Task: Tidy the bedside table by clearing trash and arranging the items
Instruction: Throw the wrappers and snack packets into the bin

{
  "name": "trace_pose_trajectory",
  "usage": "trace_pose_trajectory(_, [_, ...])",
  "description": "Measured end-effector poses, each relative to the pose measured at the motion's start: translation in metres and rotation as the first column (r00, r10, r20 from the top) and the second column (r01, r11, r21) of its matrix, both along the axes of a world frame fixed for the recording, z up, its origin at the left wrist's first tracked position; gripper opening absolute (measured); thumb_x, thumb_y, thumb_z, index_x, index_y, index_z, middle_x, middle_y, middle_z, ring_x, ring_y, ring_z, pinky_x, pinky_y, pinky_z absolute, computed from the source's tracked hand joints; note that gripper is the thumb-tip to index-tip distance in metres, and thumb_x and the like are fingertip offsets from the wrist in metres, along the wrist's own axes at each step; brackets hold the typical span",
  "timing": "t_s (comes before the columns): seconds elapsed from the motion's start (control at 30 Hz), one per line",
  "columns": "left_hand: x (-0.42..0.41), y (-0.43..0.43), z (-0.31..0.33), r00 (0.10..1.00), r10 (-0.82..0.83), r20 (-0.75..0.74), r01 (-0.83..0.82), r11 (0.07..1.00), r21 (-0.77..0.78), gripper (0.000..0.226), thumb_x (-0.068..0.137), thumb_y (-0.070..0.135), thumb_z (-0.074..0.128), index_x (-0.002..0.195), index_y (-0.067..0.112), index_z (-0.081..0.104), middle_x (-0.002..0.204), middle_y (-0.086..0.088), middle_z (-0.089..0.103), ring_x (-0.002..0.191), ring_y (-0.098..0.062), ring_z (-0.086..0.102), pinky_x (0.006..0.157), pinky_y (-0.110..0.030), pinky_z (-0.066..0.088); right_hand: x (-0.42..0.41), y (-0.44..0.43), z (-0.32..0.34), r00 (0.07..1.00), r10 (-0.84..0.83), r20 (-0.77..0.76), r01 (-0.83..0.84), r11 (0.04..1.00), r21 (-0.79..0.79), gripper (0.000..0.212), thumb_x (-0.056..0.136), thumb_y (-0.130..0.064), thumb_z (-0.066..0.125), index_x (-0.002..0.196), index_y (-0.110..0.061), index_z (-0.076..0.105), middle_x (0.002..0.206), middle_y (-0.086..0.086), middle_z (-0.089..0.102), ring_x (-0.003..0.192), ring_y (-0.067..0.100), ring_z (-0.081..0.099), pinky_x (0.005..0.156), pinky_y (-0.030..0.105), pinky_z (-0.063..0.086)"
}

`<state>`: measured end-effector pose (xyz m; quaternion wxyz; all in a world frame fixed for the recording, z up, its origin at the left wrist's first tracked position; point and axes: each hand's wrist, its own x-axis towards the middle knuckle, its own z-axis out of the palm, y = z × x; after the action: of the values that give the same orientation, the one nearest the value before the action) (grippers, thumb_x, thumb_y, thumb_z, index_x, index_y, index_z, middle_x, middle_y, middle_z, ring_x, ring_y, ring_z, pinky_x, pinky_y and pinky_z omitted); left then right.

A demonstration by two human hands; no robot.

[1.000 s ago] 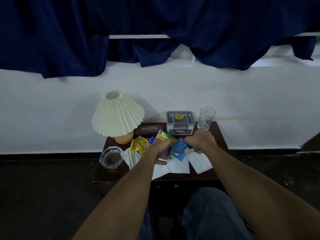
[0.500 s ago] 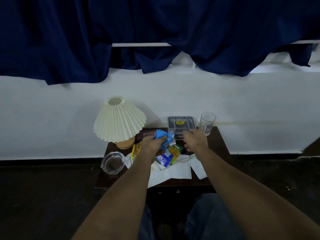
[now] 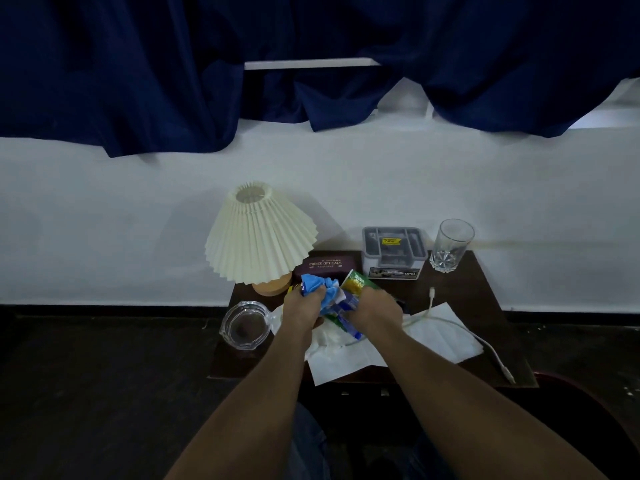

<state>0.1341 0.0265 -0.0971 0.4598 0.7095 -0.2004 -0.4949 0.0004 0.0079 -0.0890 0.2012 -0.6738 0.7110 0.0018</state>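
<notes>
Over the middle of the dark bedside table [image 3: 481, 306], both my hands hold a bunch of crumpled snack wrappers. My left hand [image 3: 303, 306] is closed on a blue wrapper [image 3: 318, 287]. My right hand [image 3: 375, 311] grips a green and yellow wrapper [image 3: 355, 282], with more blue and green wrappers [image 3: 346, 318] pressed between the two hands. White paper napkins [image 3: 446, 336] lie spread on the table under and to the right of my hands. A white charging cable [image 3: 485, 344] runs across them to the front right corner.
A pleated cream lamp [image 3: 259, 233] stands at the back left, with a dark glasses case [image 3: 325, 265] beside it. A clear lidded box [image 3: 393, 251] and a drinking glass [image 3: 450, 245] stand at the back right. A glass ashtray [image 3: 246, 323] sits at the left edge.
My right hand came back from near the box and closed on the wrappers next to my left hand. The green and yellow wrapper is lifted off the napkins, and the cable is uncovered.
</notes>
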Motion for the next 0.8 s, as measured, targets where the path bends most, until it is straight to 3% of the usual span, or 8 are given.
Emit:
trace_pose_trajectory(0.2, [-0.003, -0.004, -0.001, 1.000, 0.009, 0.003, -0.009, 0.999, 0.035, 0.031, 0.095, 0.024, 0.068, 0.124, 0.013, 0.063, 0.116, -0.008, 0.067, 0.103, -0.025, 0.066, 0.072, -0.035, 0.054, -0.010, -0.003, 0.001, 0.996, -0.030, 0.088, 0.023, 0.997, 0.076, 0.040, 0.087, -0.040, 0.070, 0.115, -0.012, 0.063, 0.113, 0.009, 0.067, 0.103, 0.028, 0.066, 0.071, 0.031, 0.047])
trace_pose_trajectory(0.3, [-0.012, -0.006, 0.002, 1.000, 0.020, 0.015, -0.020, 1.000, 0.014, 0.032, 0.095, 0.025, 0.067, 0.124, 0.012, 0.063, 0.116, -0.008, 0.067, 0.103, -0.026, 0.066, 0.079, -0.038, 0.056, -0.032, -0.009, 0.011, 0.964, -0.095, 0.247, 0.081, 0.995, 0.065, 0.022, 0.088, -0.034, 0.065, 0.089, -0.012, 0.064, 0.095, 0.009, 0.068, 0.091, 0.030, 0.067, 0.065, 0.028, 0.045])
trace_pose_trajectory(0.4, [-0.025, -0.005, 0.012, 1.000, 0.021, 0.018, -0.021, 1.000, -0.016, 0.037, 0.094, 0.027, 0.069, 0.127, 0.010, 0.062, 0.116, -0.008, 0.068, 0.104, -0.026, 0.066, 0.088, -0.042, 0.058, -0.060, -0.012, 0.025, 0.933, -0.101, 0.345, 0.095, 0.995, 0.034, 0.034, 0.092, -0.032, 0.065, 0.064, -0.017, 0.052, 0.072, 0.001, 0.057, 0.080, 0.025, 0.061, 0.054, 0.026, 0.035])
trace_pose_trajectory(0.47, [-0.036, -0.004, 0.017, 1.000, -0.001, 0.016, 0.002, 0.999, -0.033, 0.036, 0.094, 0.026, 0.069, 0.125, 0.009, 0.060, 0.112, -0.008, 0.067, 0.100, -0.025, 0.066, 0.083, -0.040, 0.057, -0.076, -0.010, 0.034, 0.910, -0.106, 0.400, 0.103, 0.994, 0.029, 0.034, 0.092, -0.032, 0.068, 0.066, -0.012, 0.058, 0.076, 0.006, 0.063, 0.079, 0.026, 0.063, 0.060, 0.028, 0.044])
trace_pose_trajectory(0.53, [-0.048, -0.001, 0.025, 0.999, -0.042, 0.034, 0.043, 0.998, -0.043, 0.024, 0.096, 0.023, 0.067, 0.114, 0.010, 0.058, 0.098, -0.004, 0.064, 0.087, -0.019, 0.063, 0.079, -0.038, 0.054, -0.094, -0.008, 0.038, 0.846, -0.152, 0.511, 0.154, 0.987, 0.039, 0.028, 0.088, -0.028, 0.073, 0.072, -0.007, 0.066, 0.088, 0.012, 0.072, 0.085, 0.029, 0.070, 0.075, 0.041, 0.056])
trace_pose_trajectory(0.63, [-0.076, 0.002, 0.036, 0.981, -0.164, 0.103, 0.170, 0.984, -0.054, 0.010, 0.097, 0.018, 0.062, 0.104, 0.013, 0.059, 0.086, -0.001, 0.059, 0.076, -0.015, 0.056, 0.077, -0.037, 0.051, -0.127, -0.001, 0.043, 0.758, -0.247, 0.604, 0.281, 0.959, 0.040, 0.023, 0.085, -0.024, 0.076, 0.083, -0.001, 0.072, 0.090, 0.013, 0.074, 0.086, 0.030, 0.073, 0.082, 0.052, 0.059])
trace_pose_trajectory(0.7, [-0.103, 0.004, 0.048, 0.955, -0.249, 0.160, 0.260, 0.964, -0.055, 0.002, 0.095, 0.016, 0.060, 0.093, 0.016, 0.060, 0.085, -0.005, 0.061, 0.077, -0.020, 0.059, 0.073, -0.037, 0.050, -0.153, 0.004, 0.045, 0.736, -0.310, 0.602, 0.369, 0.929, 0.028, 0.022, 0.084, -0.024, 0.074, 0.082, -0.002, 0.072, 0.084, 0.011, 0.074, 0.082, 0.028, 0.072, 0.080, 0.048, 0.060])
trace_pose_trajectory(0.8, [-0.150, 0.003, 0.059, 0.892, -0.376, 0.250, 0.393, 0.919, -0.020, 0.010, 0.090, 0.021, 0.059, 0.081, 0.023, 0.062, 0.085, -0.007, 0.067, 0.085, -0.030, 0.066, 0.075, -0.042, 0.054, -0.202, 0.015, 0.048, 0.715, -0.441, 0.542, 0.509, 0.860, 0.029, 0.023, 0.089, -0.026, 0.067, 0.077, -0.006, 0.070, 0.078, 0.012, 0.072, 0.077, 0.028, 0.069, 0.075, 0.038, 0.058])
